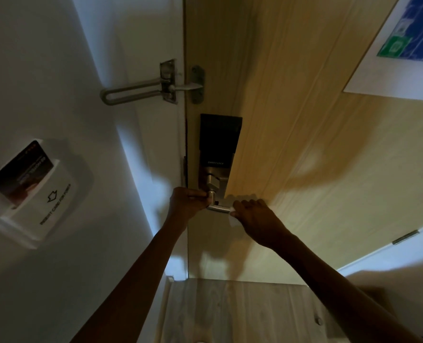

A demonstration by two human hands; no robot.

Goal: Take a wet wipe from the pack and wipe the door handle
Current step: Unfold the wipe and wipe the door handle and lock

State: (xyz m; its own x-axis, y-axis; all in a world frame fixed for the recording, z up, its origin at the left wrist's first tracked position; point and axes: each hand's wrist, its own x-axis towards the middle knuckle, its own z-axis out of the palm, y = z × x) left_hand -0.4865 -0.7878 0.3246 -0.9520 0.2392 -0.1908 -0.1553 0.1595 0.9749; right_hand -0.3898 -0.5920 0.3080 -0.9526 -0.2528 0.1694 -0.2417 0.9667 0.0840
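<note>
A silver lever door handle (pixel 219 208) sticks out of a black and silver smart lock (pixel 217 144) on a light wooden door (pixel 304 144). My left hand (pixel 186 201) is closed around the handle's neck at the lock plate. My right hand (pixel 253 214) grips the lever's free end, with a white wet wipe (pixel 232 211) showing under its fingers against the metal. The wipe pack is out of view.
A metal swing-bar door guard (pixel 156 89) bridges the frame and door above the lock. A white key-card power holder (pixel 32 191) with a dark card is on the left wall. A printed notice (pixel 408 45) hangs on the door at upper right. Wood-look floor (pixel 242 313) lies below.
</note>
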